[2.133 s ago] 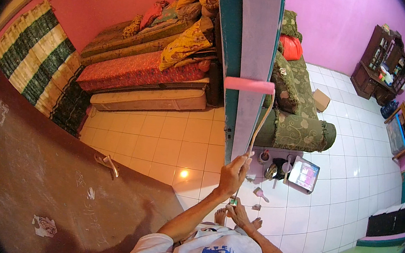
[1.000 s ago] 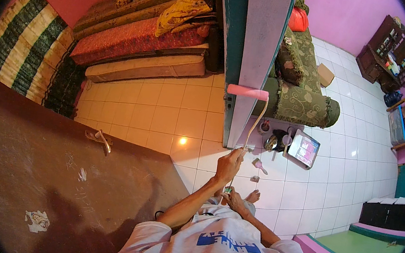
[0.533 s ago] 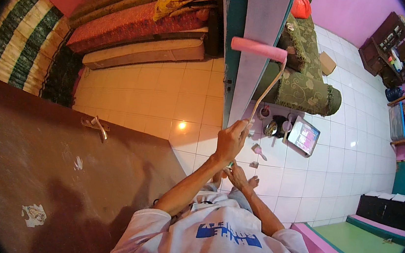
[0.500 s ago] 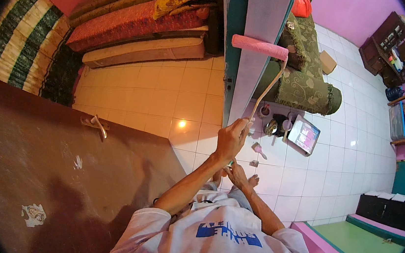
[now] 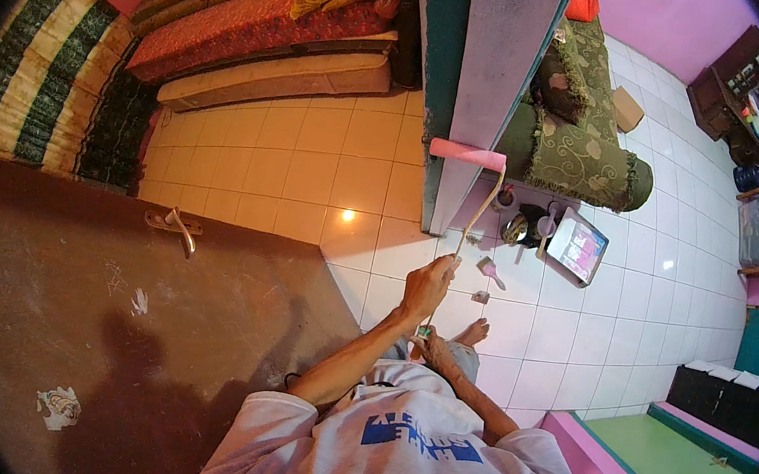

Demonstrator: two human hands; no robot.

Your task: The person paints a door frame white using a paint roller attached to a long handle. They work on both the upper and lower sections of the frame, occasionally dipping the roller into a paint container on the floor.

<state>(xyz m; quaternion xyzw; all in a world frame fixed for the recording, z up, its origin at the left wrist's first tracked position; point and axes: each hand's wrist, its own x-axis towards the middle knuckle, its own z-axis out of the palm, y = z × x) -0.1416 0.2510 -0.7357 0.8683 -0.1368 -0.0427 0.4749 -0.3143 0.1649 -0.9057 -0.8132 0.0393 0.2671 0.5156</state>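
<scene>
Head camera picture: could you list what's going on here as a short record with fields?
Setting: room with pale tiled floor and pink walls
Left hand: gripped high on the roller pole
Right hand: gripped on the pole's lower end
Tool: pink paint roller, lying against the wall end
On the floor: paint tray, small pots, brush
Nearby: green sofa, brown door with a metal handle
</scene>
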